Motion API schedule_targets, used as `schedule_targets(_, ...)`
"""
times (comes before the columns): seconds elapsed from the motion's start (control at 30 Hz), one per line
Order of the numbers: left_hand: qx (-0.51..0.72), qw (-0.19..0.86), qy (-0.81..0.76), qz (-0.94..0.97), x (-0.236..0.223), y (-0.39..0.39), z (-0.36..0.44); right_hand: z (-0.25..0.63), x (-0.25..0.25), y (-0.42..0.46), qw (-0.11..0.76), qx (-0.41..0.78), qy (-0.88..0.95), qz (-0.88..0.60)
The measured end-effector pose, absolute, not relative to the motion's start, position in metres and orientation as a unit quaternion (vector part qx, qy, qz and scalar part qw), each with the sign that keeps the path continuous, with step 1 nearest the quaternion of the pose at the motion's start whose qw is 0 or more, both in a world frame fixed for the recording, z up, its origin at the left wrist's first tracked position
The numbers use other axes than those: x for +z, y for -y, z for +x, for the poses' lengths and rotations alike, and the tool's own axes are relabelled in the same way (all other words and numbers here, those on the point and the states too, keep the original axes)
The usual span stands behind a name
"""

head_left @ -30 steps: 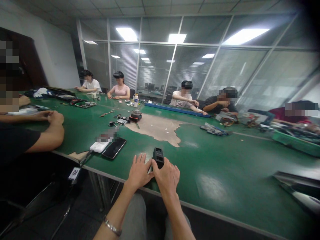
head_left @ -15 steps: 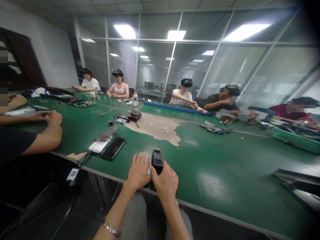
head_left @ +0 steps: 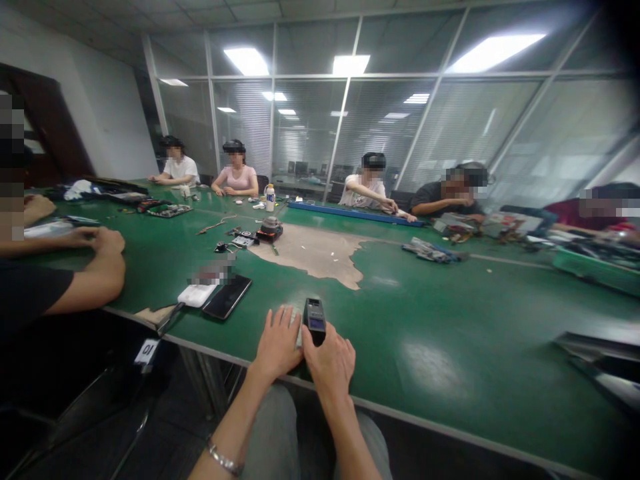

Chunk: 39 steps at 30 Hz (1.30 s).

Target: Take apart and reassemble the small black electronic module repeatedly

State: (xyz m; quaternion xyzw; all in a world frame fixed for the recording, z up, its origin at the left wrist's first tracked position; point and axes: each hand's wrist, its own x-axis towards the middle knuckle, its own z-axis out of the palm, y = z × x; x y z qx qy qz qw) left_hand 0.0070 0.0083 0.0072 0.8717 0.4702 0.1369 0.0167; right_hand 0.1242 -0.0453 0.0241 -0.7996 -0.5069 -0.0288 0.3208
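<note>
Close to the table's near edge, my right hand [head_left: 331,357] is wrapped round a small black boxy device [head_left: 315,320] with a little dark-blue screen. The device stands on the tabletop, its lower part covered by my thumb and fingers. Just left of it, my left hand [head_left: 280,343] lies flat with fingers stretched out. A pale object [head_left: 299,330] shows at the edge of that palm, mostly hidden, so I cannot make out its kind. The two hands are side by side, thumbs close together.
On the green table [head_left: 380,347] lie a black phone [head_left: 228,297] and a white power bank [head_left: 196,295] to the left. Ahead are a speaker-like part [head_left: 271,229], a bottle [head_left: 270,197], and grey-blue gloves [head_left: 430,251]. A green basket [head_left: 595,270] stands right. Several people sit around.
The view has shifted slightly. Both hands and the black device keep nearly the same place and pose.
</note>
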Motion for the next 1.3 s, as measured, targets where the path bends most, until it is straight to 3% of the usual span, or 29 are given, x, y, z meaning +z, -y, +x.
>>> schedule_targets(0.6,0.159,0.028,-0.469,0.868,0.004,-0.009,0.007,0.158,0.063,0.045,0.409,-0.064,0.494,-0.764)
schedule_targets(0.87,0.160,0.020,-0.469,0.868,0.004,-0.009,0.009,0.190,0.027,0.061,0.342,-0.055,0.472,-0.810)
schedule_targets(1.3,0.140,0.026,-0.470,0.871,0.010,-0.008,0.011,0.187,0.000,0.062,0.307,-0.104,0.460,-0.827)
